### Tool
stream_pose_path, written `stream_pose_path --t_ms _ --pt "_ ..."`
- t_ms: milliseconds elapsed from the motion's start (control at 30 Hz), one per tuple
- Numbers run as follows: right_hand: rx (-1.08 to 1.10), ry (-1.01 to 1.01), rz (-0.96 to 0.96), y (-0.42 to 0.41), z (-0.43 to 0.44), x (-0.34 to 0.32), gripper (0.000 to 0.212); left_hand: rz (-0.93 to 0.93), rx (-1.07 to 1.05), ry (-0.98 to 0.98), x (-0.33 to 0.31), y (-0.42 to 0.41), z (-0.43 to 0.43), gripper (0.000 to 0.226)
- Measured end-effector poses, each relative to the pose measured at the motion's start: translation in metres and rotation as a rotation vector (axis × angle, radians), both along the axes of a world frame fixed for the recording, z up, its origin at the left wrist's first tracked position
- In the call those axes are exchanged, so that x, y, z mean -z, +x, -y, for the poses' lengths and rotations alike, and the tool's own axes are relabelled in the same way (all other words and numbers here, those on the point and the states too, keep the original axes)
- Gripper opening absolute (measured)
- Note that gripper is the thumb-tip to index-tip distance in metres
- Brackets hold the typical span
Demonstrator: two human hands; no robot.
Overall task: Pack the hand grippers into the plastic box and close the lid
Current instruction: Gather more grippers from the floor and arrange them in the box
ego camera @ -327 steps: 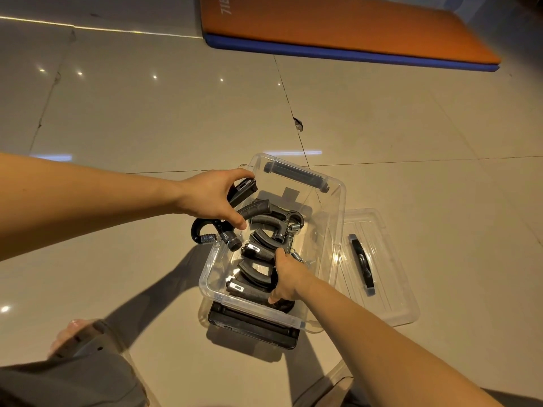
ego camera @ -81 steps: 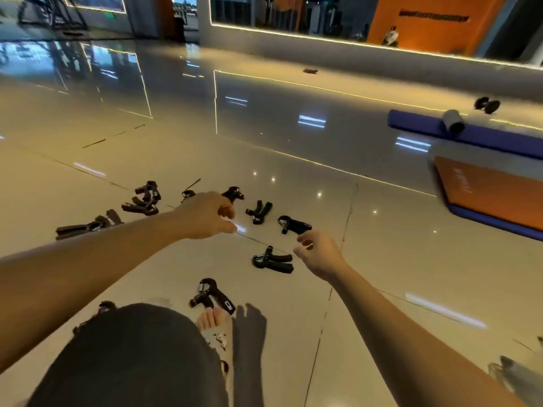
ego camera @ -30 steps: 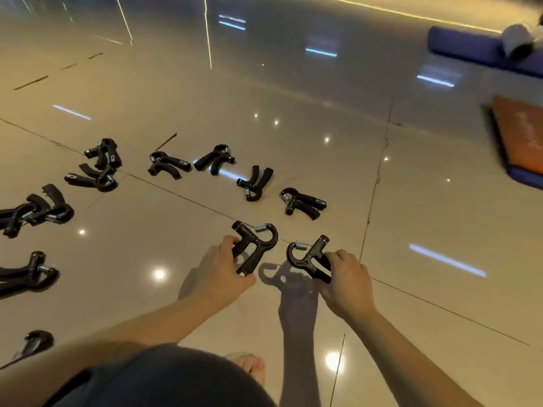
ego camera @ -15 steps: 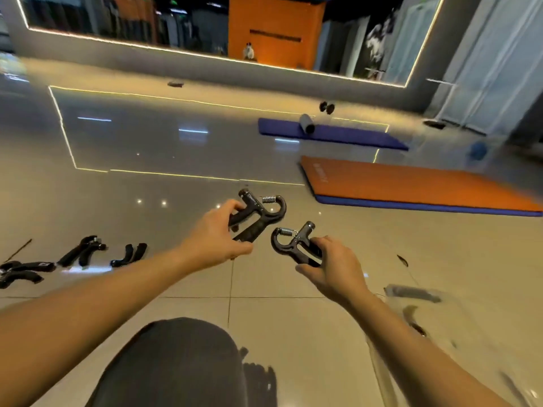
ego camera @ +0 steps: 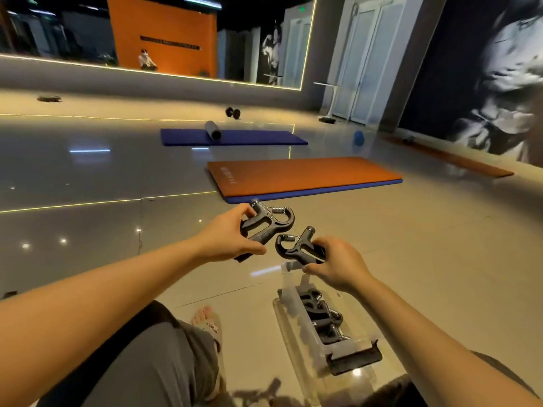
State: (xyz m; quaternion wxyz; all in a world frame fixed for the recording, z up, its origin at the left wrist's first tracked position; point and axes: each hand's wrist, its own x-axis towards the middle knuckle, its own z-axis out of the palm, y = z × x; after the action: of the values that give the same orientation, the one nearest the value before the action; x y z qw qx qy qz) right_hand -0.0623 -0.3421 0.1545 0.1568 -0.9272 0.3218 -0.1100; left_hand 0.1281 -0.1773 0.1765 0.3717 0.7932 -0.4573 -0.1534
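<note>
**Head view: hands and task objects.** The left hand is grasping one black hand gripper by its handles, with fingers and thumb curling round them and the spring end pointing away from the body. The right hand is grasping a second hand gripper in the same manner. Both pieces are being held in the air beyond the far end of the clear plastic box. The right one is hanging almost over the box's far rim, and the left one is up and to the left of it. Gripping by the handles is leaving the coil and hook ends free. This would presumably let each piece be lowered in nose first and nested among the packed grippers lying inside the box. The box appears to be standing open, with a black latch showing at its near end. Its lid cannot be made out. Packing is judged to be under way, and closing is not yet begun.

**Head view: surface and room.** The box is resting on glossy beige floor tiles that are reflecting ceiling lights.
- **Left of the box:** a sandalled foot and a grey-trousered knee are lying there.
- **Beyond the box:** an orange exercise mat is lying flat.
- **Farther beyond:** a blue mat is carrying a foam roller, and a dumbbell is lying past it.
- **Far beyond and right of the box:** a blue ball is sitting beside a wall mural.
</note>
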Motion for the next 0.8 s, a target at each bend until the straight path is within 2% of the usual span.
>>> stream_pose_path --t_ms 133,367,567,800 --pt "0.091 -0.011 -0.043 -0.017 0.031 0.009 0.048 0.022 0.067 0.025 0.019 -0.007 0.042 0.064" --pt "0.209 0.032 -0.050 -0.028 0.090 0.061 0.057 0.136 0.123 0.139 0.064 0.005 0.119 0.078" --pt "0.280 0.087 -0.048 -0.032 0.128 0.108 0.067 0.158 0.090 0.187 0.113 0.011 0.186 0.071" --pt "0.306 0.138 -0.097 -0.018 0.159 0.144 0.062 0.108 0.168 0.156 0.161 0.010 0.235 0.068"
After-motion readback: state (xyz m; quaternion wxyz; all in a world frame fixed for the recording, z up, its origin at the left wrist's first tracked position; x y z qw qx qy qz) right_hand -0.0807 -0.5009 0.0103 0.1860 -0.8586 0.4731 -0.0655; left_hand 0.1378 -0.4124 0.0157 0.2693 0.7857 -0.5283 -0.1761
